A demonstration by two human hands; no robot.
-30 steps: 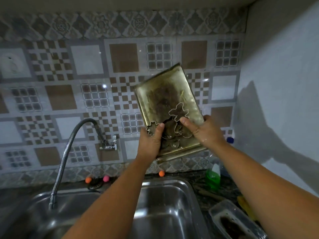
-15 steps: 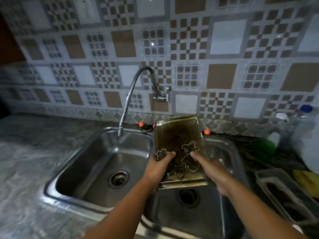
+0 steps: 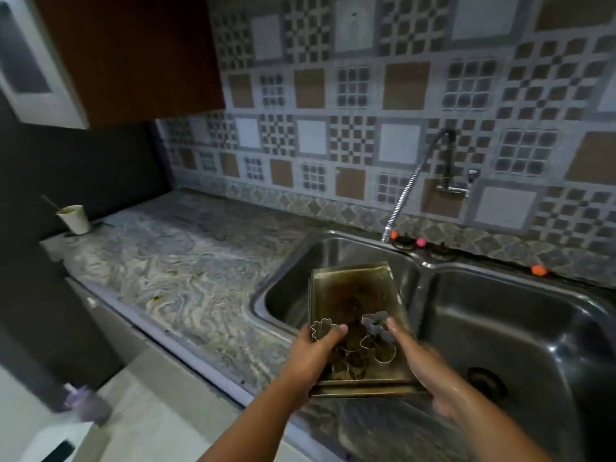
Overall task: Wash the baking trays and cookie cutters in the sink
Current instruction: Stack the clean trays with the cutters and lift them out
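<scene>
Blurring right hand (image 3: pixel 430 368), tray (image 3: pixel 358 291) underside hidden.

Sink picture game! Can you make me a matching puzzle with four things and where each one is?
Things:
1. cookie cutters
2. baking trays
3. cup
4. faucet

Places:
A. mounted on the tiled wall
B. far left end of the counter
C. lying on the top tray
D. held by both hands over the sink's left basin

Pairs: 1-C, 2-D, 3-B, 4-A
</scene>
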